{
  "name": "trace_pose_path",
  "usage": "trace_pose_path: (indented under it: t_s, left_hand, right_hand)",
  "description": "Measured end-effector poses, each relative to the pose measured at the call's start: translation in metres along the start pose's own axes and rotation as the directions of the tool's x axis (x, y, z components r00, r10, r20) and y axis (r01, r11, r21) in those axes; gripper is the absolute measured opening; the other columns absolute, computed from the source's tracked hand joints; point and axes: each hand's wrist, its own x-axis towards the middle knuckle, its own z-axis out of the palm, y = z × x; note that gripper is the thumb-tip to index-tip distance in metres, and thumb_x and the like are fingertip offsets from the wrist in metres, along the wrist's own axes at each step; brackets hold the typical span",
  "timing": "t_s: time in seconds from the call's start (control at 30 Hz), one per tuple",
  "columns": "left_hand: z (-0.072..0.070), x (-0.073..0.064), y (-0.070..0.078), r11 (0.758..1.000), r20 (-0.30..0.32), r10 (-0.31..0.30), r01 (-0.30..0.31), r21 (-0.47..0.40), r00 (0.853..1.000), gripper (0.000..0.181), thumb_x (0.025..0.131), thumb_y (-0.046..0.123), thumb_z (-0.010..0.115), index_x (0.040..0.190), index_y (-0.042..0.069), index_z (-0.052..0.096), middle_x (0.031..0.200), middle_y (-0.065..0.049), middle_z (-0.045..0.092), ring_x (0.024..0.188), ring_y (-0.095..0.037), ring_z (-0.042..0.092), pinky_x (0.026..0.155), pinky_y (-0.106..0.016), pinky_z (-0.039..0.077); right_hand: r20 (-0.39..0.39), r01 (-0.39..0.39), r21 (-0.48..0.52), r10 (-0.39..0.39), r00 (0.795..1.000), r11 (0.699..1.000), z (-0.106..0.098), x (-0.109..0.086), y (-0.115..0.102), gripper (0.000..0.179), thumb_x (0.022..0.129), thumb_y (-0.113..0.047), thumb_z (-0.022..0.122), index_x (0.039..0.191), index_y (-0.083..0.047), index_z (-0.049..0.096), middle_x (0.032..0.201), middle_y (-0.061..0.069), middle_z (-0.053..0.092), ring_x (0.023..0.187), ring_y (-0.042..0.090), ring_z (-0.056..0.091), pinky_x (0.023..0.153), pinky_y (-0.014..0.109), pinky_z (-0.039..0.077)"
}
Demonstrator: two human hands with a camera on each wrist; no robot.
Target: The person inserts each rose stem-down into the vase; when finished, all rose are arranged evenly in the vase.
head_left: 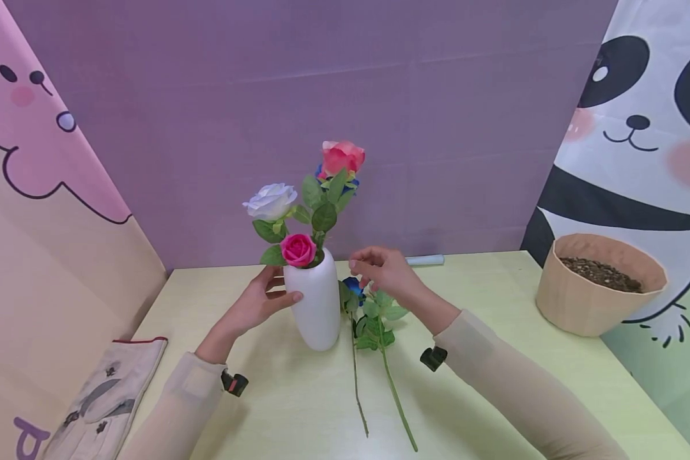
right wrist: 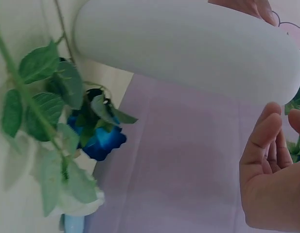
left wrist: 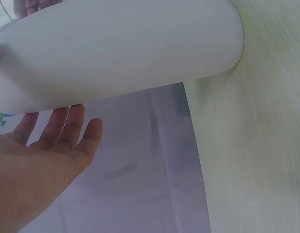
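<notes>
Where the vase (head_left: 315, 313) stands on the table (head_left: 276, 409), slightly left of centre in the head view and taken here as the hub of the clock, it is gripped from 9 o'clock by the left hand (head_left: 259, 303), whose thumb is laid on the near face and whose fingers are passed round the far side. The right hand (head_left: 386, 273) is held at 2 o'clock, apart from the vase; its fingers are loosely bent, a gap to the thumb is seen in the right wrist view, and nothing is grasped. Three roses are borne above the mouth: the pink rose (head_left: 298, 250) at the rim, the white rose (head_left: 270, 202) at 11 o'clock and the coral rose (head_left: 343, 156) near 12, by which blue petals (head_left: 352, 185) are partly covered. Between 2 and 3 o'clock, just beside the vase, a blue rose (head_left: 353, 285) is seen; the brown stem (head_left: 357, 390) and green stem (head_left: 399, 402) are laid toward 5 o'clock. A white bloom (right wrist: 86, 204) is shown by the green stem's leaves in the right wrist view. A pale tube (head_left: 425, 260) is placed beyond the right hand, a soil-filled pot (head_left: 575, 306) at 3 o'clock, and a folded cloth (head_left: 106, 399) at 8.
</notes>
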Motion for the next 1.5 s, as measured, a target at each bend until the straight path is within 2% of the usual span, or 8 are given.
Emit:
trace_pose_path:
  t_s: [0.2,0.37,0.6,0.7,0.83,0.97,1.23,1.5]
  left_hand:
    - [-0.001,0.001,-0.002,1.000,0.006,0.010,-0.010,-0.004,1.000,0.076,0.091,0.031,0.074,0.151,0.014,0.030,0.148,-0.014,0.044,0.136,-0.041,0.049,0.107,-0.050,0.051]
    - [-0.001,0.001,-0.003,1.000,0.006,0.012,-0.012,-0.001,1.000,0.076,0.091,0.032,0.073,0.151,0.013,0.030,0.148,-0.015,0.043,0.136,-0.041,0.048,0.107,-0.050,0.051]
    - [-0.001,0.000,-0.001,1.000,0.005,0.011,-0.011,0.001,1.000,0.076,0.092,0.031,0.073,0.151,0.012,0.030,0.148,-0.016,0.043,0.136,-0.042,0.047,0.107,-0.050,0.050]
    - [-0.001,0.000,-0.002,1.000,0.003,0.013,-0.013,0.004,1.000,0.076,0.092,0.031,0.073,0.151,0.012,0.030,0.149,-0.015,0.043,0.137,-0.041,0.047,0.108,-0.050,0.050]
    - [-0.001,0.001,-0.004,1.000,0.005,0.016,-0.016,0.001,1.000,0.076,0.092,0.031,0.073,0.151,0.012,0.029,0.149,-0.016,0.042,0.137,-0.043,0.046,0.108,-0.050,0.050]
    - [-0.001,0.001,-0.004,1.000,0.005,0.013,-0.013,0.002,1.000,0.076,0.092,0.031,0.073,0.151,0.011,0.030,0.149,-0.016,0.043,0.137,-0.043,0.046,0.108,-0.050,0.050]
    - [-0.001,0.001,-0.003,1.000,0.002,0.010,-0.010,0.002,1.000,0.075,0.092,0.032,0.073,0.151,0.012,0.030,0.147,-0.016,0.044,0.135,-0.043,0.049,0.106,-0.050,0.051]
    - [-0.001,0.001,-0.004,1.000,0.005,0.009,-0.009,-0.002,1.000,0.075,0.092,0.031,0.073,0.151,0.011,0.030,0.148,-0.017,0.043,0.136,-0.044,0.048,0.106,-0.050,0.051]
  right_hand:
    - [0.030,-0.033,-0.019,0.034,0.999,0.999,-0.006,-0.008,0.014,0.027,0.098,-0.030,0.064,0.117,-0.010,0.066,0.098,0.005,0.070,0.081,0.027,0.067,0.065,0.033,0.055]
    - [0.045,-0.058,-0.033,0.059,0.997,0.998,-0.009,-0.015,0.023,0.028,0.098,-0.031,0.064,0.117,-0.010,0.066,0.098,0.007,0.069,0.076,0.020,0.067,0.066,0.034,0.056]
    - [0.071,-0.082,-0.054,0.086,0.994,0.995,-0.012,-0.023,0.040,0.031,0.097,-0.032,0.065,0.117,-0.008,0.066,0.095,0.004,0.069,0.079,0.025,0.068,0.067,0.035,0.057]
    - [0.078,-0.104,-0.057,0.108,0.991,0.993,-0.011,-0.025,0.050,0.029,0.097,-0.031,0.065,0.116,-0.009,0.066,0.099,0.010,0.070,0.078,0.024,0.068,0.067,0.036,0.057]
    - [0.096,-0.122,-0.055,0.126,0.987,0.991,-0.011,-0.028,0.061,0.028,0.097,-0.030,0.065,0.114,-0.009,0.067,0.105,0.019,0.070,0.085,0.034,0.069,0.070,0.042,0.059]
    - [0.121,-0.137,-0.043,0.141,0.983,0.990,-0.012,-0.032,0.071,0.028,0.097,-0.030,0.065,0.113,-0.008,0.067,0.107,0.021,0.070,0.092,0.040,0.069,0.075,0.046,0.060]
    - [0.170,-0.151,-0.035,0.155,0.973,0.988,-0.015,-0.041,0.089,0.033,0.098,-0.027,0.064,0.116,0.000,0.065,0.107,0.019,0.071,0.090,0.030,0.071,0.079,0.049,0.060]
    - [0.190,-0.162,-0.079,0.174,0.966,0.984,-0.014,-0.046,0.109,0.027,0.096,-0.018,0.064,0.115,0.002,0.065,0.104,0.017,0.071,0.085,0.026,0.071,0.072,0.043,0.061]
